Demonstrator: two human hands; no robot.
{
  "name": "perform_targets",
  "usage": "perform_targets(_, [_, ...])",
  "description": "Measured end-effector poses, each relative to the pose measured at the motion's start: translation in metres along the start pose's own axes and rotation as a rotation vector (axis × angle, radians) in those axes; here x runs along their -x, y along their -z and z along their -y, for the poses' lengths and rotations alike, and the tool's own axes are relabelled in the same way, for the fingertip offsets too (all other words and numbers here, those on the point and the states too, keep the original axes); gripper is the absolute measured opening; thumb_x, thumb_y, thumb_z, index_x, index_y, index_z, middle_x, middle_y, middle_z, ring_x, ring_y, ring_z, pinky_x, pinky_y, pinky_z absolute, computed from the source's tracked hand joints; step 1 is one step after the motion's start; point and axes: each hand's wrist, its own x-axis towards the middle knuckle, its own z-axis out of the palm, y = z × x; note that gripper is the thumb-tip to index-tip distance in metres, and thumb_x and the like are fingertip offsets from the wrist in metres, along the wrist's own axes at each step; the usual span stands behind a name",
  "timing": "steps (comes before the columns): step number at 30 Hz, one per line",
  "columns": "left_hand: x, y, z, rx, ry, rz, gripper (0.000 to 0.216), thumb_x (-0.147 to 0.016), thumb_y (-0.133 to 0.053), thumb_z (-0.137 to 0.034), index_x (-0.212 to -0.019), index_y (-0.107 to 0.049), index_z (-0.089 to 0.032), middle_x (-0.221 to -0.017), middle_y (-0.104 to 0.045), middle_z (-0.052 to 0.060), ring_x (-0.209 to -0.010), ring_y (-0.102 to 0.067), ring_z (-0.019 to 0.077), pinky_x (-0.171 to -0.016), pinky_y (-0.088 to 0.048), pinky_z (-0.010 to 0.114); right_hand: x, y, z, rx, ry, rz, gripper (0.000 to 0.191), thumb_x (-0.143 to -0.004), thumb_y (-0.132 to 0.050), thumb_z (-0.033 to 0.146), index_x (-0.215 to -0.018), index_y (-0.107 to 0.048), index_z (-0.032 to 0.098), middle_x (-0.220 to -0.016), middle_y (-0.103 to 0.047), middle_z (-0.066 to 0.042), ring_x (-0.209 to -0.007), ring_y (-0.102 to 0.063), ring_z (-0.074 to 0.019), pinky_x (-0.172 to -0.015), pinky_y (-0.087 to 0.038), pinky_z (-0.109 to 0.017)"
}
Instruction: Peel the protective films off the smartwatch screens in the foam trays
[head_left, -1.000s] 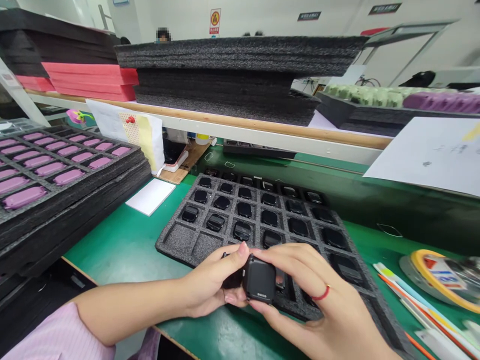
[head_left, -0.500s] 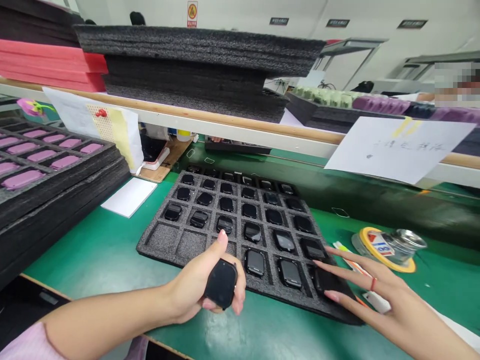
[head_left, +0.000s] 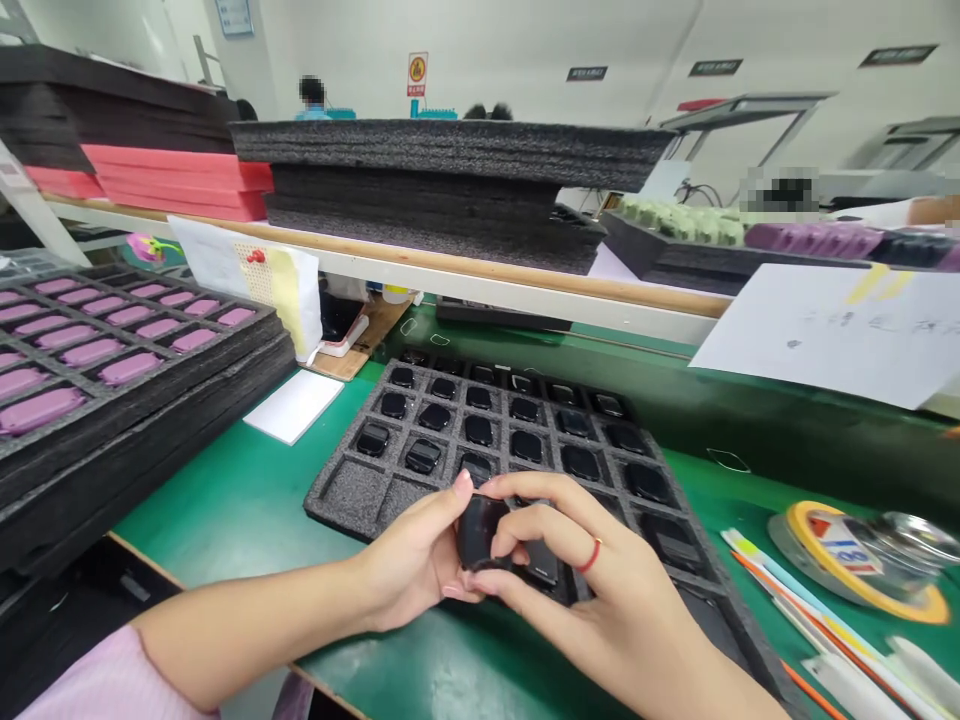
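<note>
A black foam tray (head_left: 352, 488) with square pockets lies on the green mat, most pockets holding a black watch body. Over its near edge, my left hand (head_left: 420, 555) and my right hand (head_left: 577, 580) both grip one black watch body (head_left: 480, 530). The left thumb and fingers pinch its left side. The right fingers curl over its right side and top. A red ring sits on one right finger. Part of the watch body is hidden by the fingers.
To the left stands a stack of black foam trays with purple parts (head_left: 112, 340). A white pad (head_left: 294, 405) lies on the mat. Tape rolls (head_left: 862, 565) and pens (head_left: 795, 610) lie at the right. A shelf above carries foam stacks (head_left: 442, 180) and a paper sheet (head_left: 832, 335).
My right hand came back from the tray's right edge and closed on the watch body in my left hand. The view shifted slightly.
</note>
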Motion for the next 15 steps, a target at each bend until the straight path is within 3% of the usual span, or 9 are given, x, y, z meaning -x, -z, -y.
perform_targets(7, [-0.003,0.002,0.001,0.07,0.029,0.051,0.056,-0.078,-0.075,-0.067,-0.086,-0.06,-0.013,-0.071,-0.054,0.0,-0.049,-0.04,0.0047,-0.046,-0.019,0.02,-0.002,-0.001,-0.006,-0.176,-0.063,-0.156,0.01,-0.094,-0.067,0.021,-0.085,-0.066,0.024,-0.097,-0.07,-0.001,-0.094,-0.068,-0.0108,-0.085,-0.054,-0.018])
perform_targets(13, [0.001,0.001,0.0,0.038,0.063,0.071,0.063,-0.075,-0.076,-0.069,-0.097,-0.07,-0.011,-0.082,-0.068,0.008,-0.042,-0.038,0.0033,-0.047,-0.018,0.023,0.003,0.006,-0.008,-0.481,-0.411,-0.521,0.02,-0.094,-0.069,0.032,-0.078,-0.064,0.022,-0.086,-0.072,0.002,-0.058,-0.067,-0.0044,-0.07,-0.059,-0.013])
perform_targets(15, [0.001,0.002,0.0,0.044,0.064,0.088,0.06,-0.076,-0.076,-0.068,-0.098,-0.071,-0.012,-0.083,-0.069,0.008,-0.042,-0.038,0.0035,-0.047,-0.018,0.024,0.007,0.008,-0.009,-0.532,-0.469,-0.572,0.022,-0.095,-0.069,0.035,-0.078,-0.062,0.022,-0.09,-0.075,0.001,-0.065,-0.073,-0.0082,-0.075,-0.062,-0.015])
